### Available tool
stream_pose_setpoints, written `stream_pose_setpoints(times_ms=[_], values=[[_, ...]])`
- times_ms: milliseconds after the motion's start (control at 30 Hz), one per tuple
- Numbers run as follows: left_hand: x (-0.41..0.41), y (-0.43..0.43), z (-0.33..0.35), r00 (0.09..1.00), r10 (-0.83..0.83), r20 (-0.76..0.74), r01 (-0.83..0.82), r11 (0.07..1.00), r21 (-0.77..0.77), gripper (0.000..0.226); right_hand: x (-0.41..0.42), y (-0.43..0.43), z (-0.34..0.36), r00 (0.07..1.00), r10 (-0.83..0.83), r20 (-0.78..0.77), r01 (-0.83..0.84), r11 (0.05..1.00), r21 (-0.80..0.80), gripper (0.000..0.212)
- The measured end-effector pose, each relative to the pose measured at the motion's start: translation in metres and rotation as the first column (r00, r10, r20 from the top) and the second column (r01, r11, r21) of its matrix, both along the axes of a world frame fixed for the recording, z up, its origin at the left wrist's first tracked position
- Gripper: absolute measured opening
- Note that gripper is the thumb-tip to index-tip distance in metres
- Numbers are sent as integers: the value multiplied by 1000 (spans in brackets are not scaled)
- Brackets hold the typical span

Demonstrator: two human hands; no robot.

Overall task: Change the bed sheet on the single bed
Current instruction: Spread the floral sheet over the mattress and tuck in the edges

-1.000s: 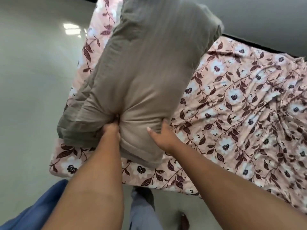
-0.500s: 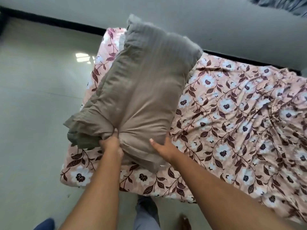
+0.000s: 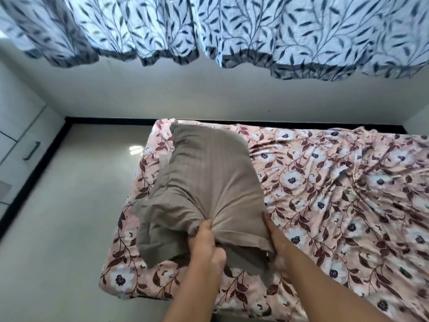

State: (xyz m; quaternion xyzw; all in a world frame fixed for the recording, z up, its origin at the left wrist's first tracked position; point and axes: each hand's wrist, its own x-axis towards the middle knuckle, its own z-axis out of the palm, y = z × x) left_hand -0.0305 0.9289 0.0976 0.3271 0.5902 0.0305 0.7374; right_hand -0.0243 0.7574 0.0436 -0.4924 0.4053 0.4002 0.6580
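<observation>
At the head end of a single bed, two bare hands grip a taupe pillow (image 3: 209, 182) by its near short edge.

The left hand (image 3: 205, 238) pinches a bunch of the loose case; the right hand (image 3: 274, 238) lies flat against the near right corner, fingers curling under. The pillow's long axis runs straight away from both hands toward the wall, over the wrinkled pink floral sheet (image 3: 336, 194). The left hand sits nearer its middle. Clearing the pillow likely means lifting it off toward the floor (image 3: 69, 217) side.
</observation>
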Motion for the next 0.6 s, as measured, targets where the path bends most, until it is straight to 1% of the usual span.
stream_pose_setpoints(times_ms=[67, 100, 133, 167, 200, 233, 267, 300, 333, 367, 433, 467, 533, 600], values=[[-20, -30, 2, 1000, -1, -1, 1, 999, -39, 37, -12, -39, 7, 999, 37, -37, -34, 998, 60, 97], [-33, -47, 5, 1000, -12, 1, 12, 998, -58, 43, -18, -61, 9, 998, 52, -40, -49, 995, 87, 92], [-42, -58, -4, 1000, -11, 11, 12, 997, -81, 57, -19, -76, 11, 997, 69, -33, -66, 994, 90, 90], [-49, -66, -27, 1000, -22, 6, 22, 995, -102, 71, -18, -89, 13, 995, 98, -22, -96, 993, 75, 88], [-55, -75, -35, 999, -43, 6, 44, 991, -126, 76, -15, -103, 19, 992, 125, 22, -126, 991, 52, 84], [-59, -81, -30, 998, -64, 4, 64, 987, -145, 68, -8, -112, 25, 986, 148, 76, -149, 989, 5, 79], [-66, -93, -11, 997, -74, 2, 73, 986, -150, 50, -3, -122, 34, 976, 168, 141, -164, 986, -43, 76], [-71, -101, 3, 998, -59, -3, 58, 984, -167, 32, 5, -126, 40, 960, 192, 203, -176, 980, -97, 77], [-77, -104, 8, 999, -39, 9, 40, 982, -182, 25, 12, -126, 48, 943, 205, 263, -172, 975, -143, 81], [-84, -112, 16, 999, -34, -10, 31, 976, -217, 25, 18, -129, 57, 920, 223, 323, -170, 968, -183, 82], [-103, -117, 19, 996, -83, -41, 70, 968, -242, 34, 25, -124, 74, 870, 252, 424, -171, 961, -220, 74], [-112, -117, 19, 992, -114, -62, 96, 966, -239, 43, 27, -118, 84, 852, 251, 460, -168, 962, -214, 68], [-130, -111, 27, 982, -127, -137, 103, 980, -172, 62, 31, -106, 98, 824, 236, 515, -165, 970, -180, 53], [-143, -101, 29, 974, -134, -184, 120, 989, -85, 71, 37, -98, 112, 781, 249, 572, -186, 968, -167, 42]])
